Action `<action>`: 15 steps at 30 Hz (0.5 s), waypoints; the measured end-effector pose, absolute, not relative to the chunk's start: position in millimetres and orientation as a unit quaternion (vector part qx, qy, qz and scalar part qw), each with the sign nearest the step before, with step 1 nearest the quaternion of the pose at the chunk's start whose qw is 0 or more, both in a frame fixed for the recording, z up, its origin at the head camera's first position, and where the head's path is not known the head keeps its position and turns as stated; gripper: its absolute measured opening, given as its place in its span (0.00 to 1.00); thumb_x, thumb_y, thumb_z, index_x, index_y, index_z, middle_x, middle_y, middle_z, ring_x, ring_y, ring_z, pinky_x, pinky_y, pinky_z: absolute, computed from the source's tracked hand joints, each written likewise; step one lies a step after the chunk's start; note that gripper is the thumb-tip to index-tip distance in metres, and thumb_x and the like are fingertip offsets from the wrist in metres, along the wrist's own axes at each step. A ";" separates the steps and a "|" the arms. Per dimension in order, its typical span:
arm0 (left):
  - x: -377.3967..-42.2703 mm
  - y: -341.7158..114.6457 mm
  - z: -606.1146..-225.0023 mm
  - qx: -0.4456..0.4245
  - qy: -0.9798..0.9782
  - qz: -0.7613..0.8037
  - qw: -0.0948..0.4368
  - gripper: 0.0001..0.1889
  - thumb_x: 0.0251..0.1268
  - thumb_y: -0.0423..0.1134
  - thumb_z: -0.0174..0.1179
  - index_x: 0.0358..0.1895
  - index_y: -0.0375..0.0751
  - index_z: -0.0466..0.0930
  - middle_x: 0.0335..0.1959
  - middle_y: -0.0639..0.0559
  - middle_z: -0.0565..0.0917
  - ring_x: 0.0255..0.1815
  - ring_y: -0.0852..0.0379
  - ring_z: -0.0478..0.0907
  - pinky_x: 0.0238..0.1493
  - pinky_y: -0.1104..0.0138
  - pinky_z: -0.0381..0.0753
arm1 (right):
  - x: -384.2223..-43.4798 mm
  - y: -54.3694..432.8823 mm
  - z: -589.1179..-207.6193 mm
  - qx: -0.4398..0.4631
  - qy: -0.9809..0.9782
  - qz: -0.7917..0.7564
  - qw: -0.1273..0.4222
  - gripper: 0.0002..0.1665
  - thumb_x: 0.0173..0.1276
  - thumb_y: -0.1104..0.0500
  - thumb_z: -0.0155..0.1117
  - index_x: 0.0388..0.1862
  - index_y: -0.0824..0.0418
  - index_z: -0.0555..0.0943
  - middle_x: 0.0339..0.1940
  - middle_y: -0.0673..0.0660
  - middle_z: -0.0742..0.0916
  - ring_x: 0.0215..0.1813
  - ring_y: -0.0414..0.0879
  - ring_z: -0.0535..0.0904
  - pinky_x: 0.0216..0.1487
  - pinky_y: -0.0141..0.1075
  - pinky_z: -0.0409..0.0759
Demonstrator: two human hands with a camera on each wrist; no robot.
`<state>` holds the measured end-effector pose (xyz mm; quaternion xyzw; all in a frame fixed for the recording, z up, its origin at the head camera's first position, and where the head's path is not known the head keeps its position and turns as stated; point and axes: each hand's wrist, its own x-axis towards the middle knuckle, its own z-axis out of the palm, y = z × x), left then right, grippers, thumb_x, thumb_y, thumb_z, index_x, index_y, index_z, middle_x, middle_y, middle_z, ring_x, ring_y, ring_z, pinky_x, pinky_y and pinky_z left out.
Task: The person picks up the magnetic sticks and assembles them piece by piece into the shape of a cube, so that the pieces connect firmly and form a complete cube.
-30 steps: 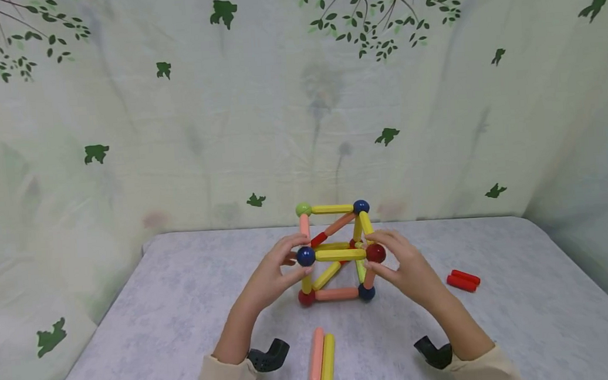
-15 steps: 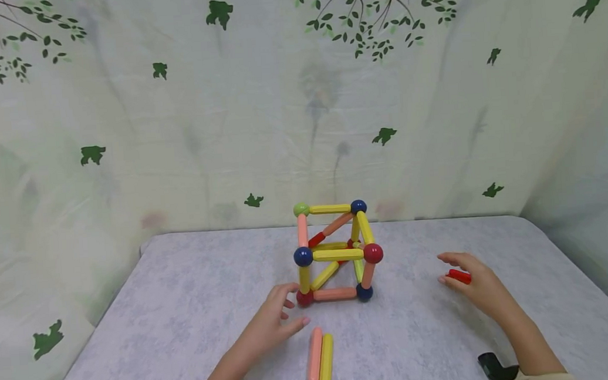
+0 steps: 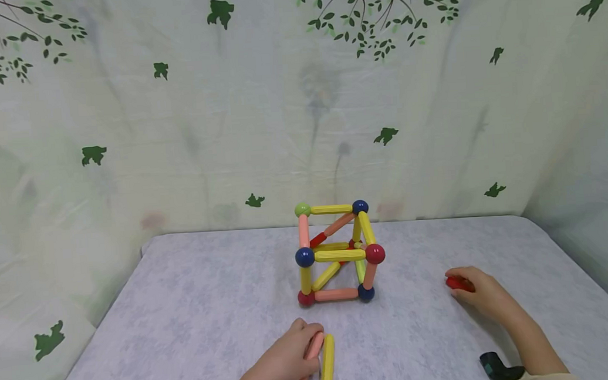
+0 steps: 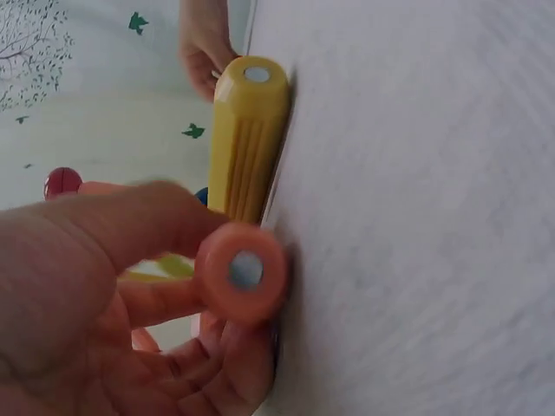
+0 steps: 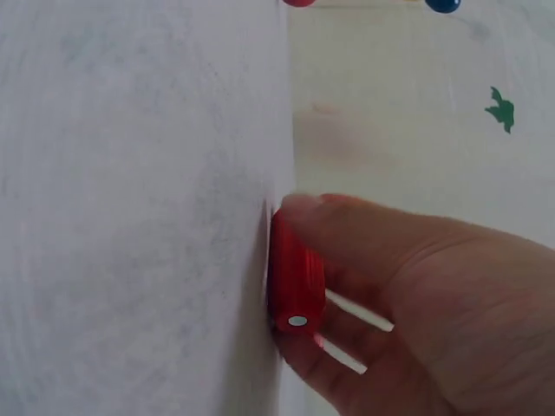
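My left hand (image 3: 290, 359) pinches a salmon magnetic rod (image 3: 315, 346) between thumb and fingers, low over the table. In the left wrist view the rod's round end (image 4: 245, 271), with a silver magnet, faces the camera. Just right of it lies a yellow rod (image 3: 327, 365). Over at the right, my right hand (image 3: 486, 295) grips a red rod (image 3: 459, 284) close to the tabletop. The right wrist view shows the thumb across this rod (image 5: 296, 269); fingers hide part of it. Beyond both hands stands a box-shaped frame of magnetic rods and coloured balls (image 3: 339, 256), untouched.
The frame has blue, red and green balls at its corners, with slanted rods inside. A grey-white table (image 3: 200, 291) carries everything. Behind it hangs a pale curtain (image 3: 256, 111) printed with leaves. A black wrist mount (image 3: 499, 367) sits by the right forearm.
Both hands have left the frame's upper front balls. The right hand moved right and closed on the red rod; the left came down toward me and took up the salmon rod, now tilted.
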<state>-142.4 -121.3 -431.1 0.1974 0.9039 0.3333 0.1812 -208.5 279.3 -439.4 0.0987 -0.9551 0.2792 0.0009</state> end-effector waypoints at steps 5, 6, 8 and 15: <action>-142.1 -119.4 -424.8 0.181 0.918 0.319 0.149 0.17 0.55 0.37 0.60 0.50 0.45 0.74 0.29 0.57 0.70 0.23 0.62 0.67 0.22 0.70 0.68 | -207.5 276.4 -436.8 0.101 -0.957 0.272 0.006 0.22 0.58 0.65 0.63 0.51 0.71 0.73 0.47 0.68 0.77 0.48 0.60 0.72 0.44 0.52 0.72; -142.8 -119.9 -422.9 0.178 0.919 0.321 0.141 0.16 0.57 0.37 0.59 0.50 0.46 0.74 0.29 0.58 0.70 0.23 0.62 0.67 0.22 0.70 0.68 | -207.3 274.8 -434.8 0.100 -0.957 0.273 0.013 0.22 0.59 0.65 0.62 0.52 0.71 0.72 0.47 0.68 0.77 0.47 0.59 0.73 0.44 0.52 0.73; -144.6 -121.4 -418.3 0.173 0.918 0.336 0.120 0.14 0.60 0.38 0.57 0.50 0.46 0.73 0.28 0.59 0.72 0.22 0.63 0.68 0.21 0.70 0.70 | -206.1 269.5 -428.6 0.102 -0.955 0.277 0.028 0.21 0.61 0.66 0.59 0.53 0.72 0.71 0.46 0.68 0.77 0.44 0.57 0.73 0.42 0.50 0.74; -150.0 -124.9 -404.1 0.187 0.886 0.425 -0.020 0.17 0.62 0.36 0.56 0.54 0.41 0.70 0.42 0.52 0.78 0.34 0.62 0.76 0.31 0.73 0.76 | -193.3 235.9 -396.5 0.146 -0.924 0.337 0.105 0.17 0.62 0.63 0.61 0.50 0.66 0.74 0.40 0.58 0.80 0.38 0.48 0.75 0.35 0.39 0.77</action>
